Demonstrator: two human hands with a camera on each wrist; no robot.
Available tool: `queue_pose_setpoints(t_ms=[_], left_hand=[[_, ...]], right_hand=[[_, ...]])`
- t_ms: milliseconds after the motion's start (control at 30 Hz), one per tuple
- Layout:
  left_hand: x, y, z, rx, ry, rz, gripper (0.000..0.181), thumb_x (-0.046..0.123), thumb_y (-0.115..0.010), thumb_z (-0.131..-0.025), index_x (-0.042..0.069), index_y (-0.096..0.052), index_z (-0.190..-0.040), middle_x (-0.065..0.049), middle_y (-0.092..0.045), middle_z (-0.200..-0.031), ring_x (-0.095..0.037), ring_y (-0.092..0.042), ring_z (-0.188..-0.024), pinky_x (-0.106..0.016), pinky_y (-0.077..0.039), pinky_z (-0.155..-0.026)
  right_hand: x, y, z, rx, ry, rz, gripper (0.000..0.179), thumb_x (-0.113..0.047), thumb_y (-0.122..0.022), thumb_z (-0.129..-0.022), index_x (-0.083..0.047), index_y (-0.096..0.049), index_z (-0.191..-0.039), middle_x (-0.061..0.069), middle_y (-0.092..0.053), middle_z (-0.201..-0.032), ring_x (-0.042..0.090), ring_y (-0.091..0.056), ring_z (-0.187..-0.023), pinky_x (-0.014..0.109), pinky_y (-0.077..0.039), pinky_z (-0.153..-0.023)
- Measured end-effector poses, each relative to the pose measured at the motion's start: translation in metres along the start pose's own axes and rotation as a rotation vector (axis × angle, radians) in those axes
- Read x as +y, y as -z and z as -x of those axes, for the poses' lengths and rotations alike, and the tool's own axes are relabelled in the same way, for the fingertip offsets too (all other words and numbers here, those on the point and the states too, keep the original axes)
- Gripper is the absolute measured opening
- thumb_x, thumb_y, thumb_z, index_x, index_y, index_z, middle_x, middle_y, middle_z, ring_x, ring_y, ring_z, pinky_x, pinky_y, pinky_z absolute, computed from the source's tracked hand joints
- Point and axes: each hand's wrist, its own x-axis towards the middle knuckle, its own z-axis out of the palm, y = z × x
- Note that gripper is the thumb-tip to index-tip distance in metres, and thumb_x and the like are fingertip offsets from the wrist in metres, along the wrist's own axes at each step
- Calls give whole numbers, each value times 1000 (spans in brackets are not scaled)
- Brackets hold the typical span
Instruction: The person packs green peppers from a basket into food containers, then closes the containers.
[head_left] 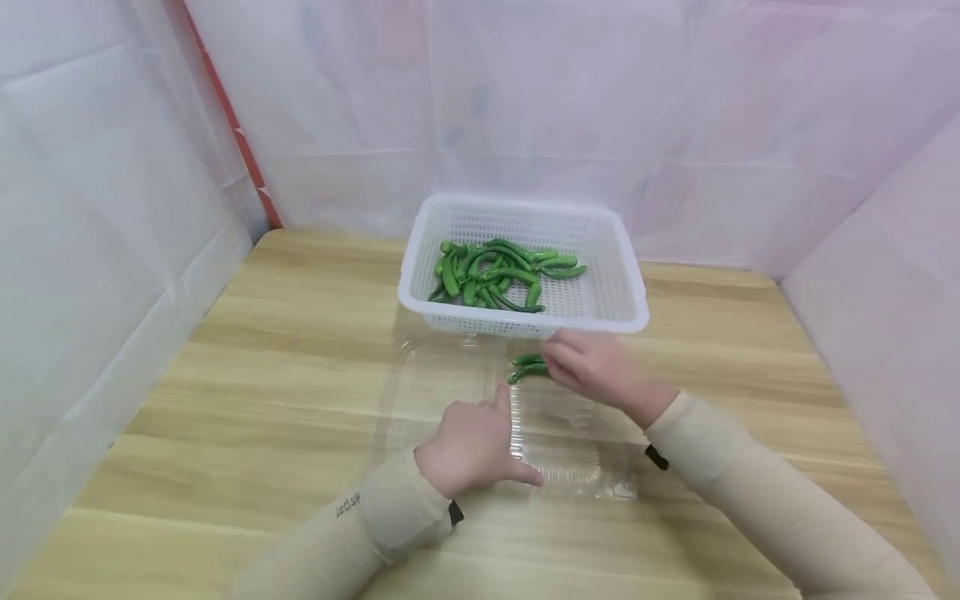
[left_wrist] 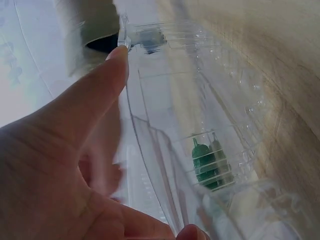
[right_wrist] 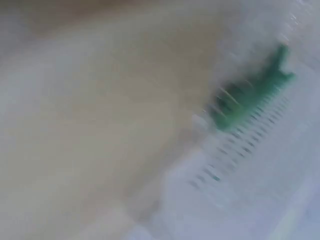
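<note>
A clear plastic clamshell box (head_left: 555,442) lies unfolded on the table, its lid half (head_left: 438,375) to the left. Several green chili peppers (head_left: 528,367) lie at the far end of its right half. My left hand (head_left: 472,442) has thumb and index finger spread wide along the box's middle edge; in the left wrist view, the thumb (left_wrist: 117,62) touches the rim. Blurred and bent-fingered, my right hand (head_left: 592,367) is over the far end of the box, beside those peppers. I cannot tell whether it holds anything. The right wrist view is heavily blurred.
Just behind the box stands a white perforated plastic basket (head_left: 633,287) with a heap of green chili peppers (head_left: 495,275) mostly on its left side. White sheeting (head_left: 540,100) hangs behind and at both sides of the wooden table (head_left: 262,375).
</note>
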Motion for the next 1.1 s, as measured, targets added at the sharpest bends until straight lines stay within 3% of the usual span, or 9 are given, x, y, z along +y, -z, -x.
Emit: queue_pose_setpoints(t_ms=[100, 167, 233, 400, 533, 733, 867, 1000, 1100], left_hand=[[1, 1, 0, -3, 7, -1, 125, 79, -64, -58, -5, -27, -143, 0, -55, -59, -12, -55, -54, -30, -41, -50], [1, 1, 0, -6, 16, -10, 125, 79, -64, -57, -4, -27, -143, 0, -54, -57, -11, -53, -52, -30, -41, -50], [2, 2, 0, -9, 24, -17, 126, 79, -64, -56, -3, -27, -143, 1, -53, -57, -11, -52, -51, -30, -41, -50], [4, 2, 1, -11, 18, -7, 125, 79, -64, -57, -4, -27, -143, 1, -54, -57, -11, -53, -52, -30, -41, -50], [4, 1, 1, -2, 16, -9, 125, 79, -64, -56, -4, -29, -142, 0, -55, -59, -11, -54, -54, -29, -41, -50], [5, 0, -2, 5, 26, -18, 126, 80, -64, -55, -3, -28, -143, -1, -55, -58, -11, -52, -51, -30, -40, -48], [6, 0, -1, 3, 33, -25, 126, 81, -63, -55, -3, -28, -143, -1, -56, -58, -11, -52, -51, -30, -40, -47], [6, 1, -3, -6, 43, -22, 126, 80, -63, -55, -2, -28, -143, -1, -56, -60, -12, -53, -52, -29, -40, -48], [5, 1, -4, -17, 40, -7, 126, 80, -64, -56, -2, -27, -144, -1, -57, -63, -12, -54, -55, -29, -41, -49]], right_hand=[[12, 15, -19, 73, -17, 18, 16, -11, -52, -89, -1, -64, -89, 7, -63, -81, 20, -60, -62, 30, -50, -51], [24, 21, -30, 36, -108, 56, 12, -8, -55, -87, -2, -65, -89, 7, -63, -81, 20, -59, -62, 31, -48, -49], [38, 23, -38, -82, -237, 65, 10, -5, -58, -86, -3, -66, -91, 8, -64, -83, 20, -60, -66, 33, -48, -53], [68, 11, -50, -548, -522, -72, 21, -6, -59, -89, -2, -65, -109, 13, -65, -101, 27, -62, -89, 41, -50, -75], [83, -5, -54, -774, -559, -207, 31, -2, -57, -90, 4, -58, -121, 21, -58, -120, 36, -53, -111, 47, -43, -92], [95, -21, -53, -982, -588, -191, 50, -2, -52, -93, 1, -37, -140, 24, -32, -144, 40, -29, -132, 50, -25, -106], [99, -27, -51, -1034, -593, -128, 48, -2, -51, -93, -1, -40, -139, 25, -33, -143, 40, -33, -130, 51, -27, -105], [104, -30, -46, -1011, -592, -50, 30, 0, -54, -89, -3, -63, -118, 19, -57, -121, 35, -53, -111, 47, -39, -95], [109, -29, -41, -1006, -611, -34, 16, -5, -59, -88, -5, -67, -101, 12, -64, -103, 28, -58, -95, 44, -44, -86]])
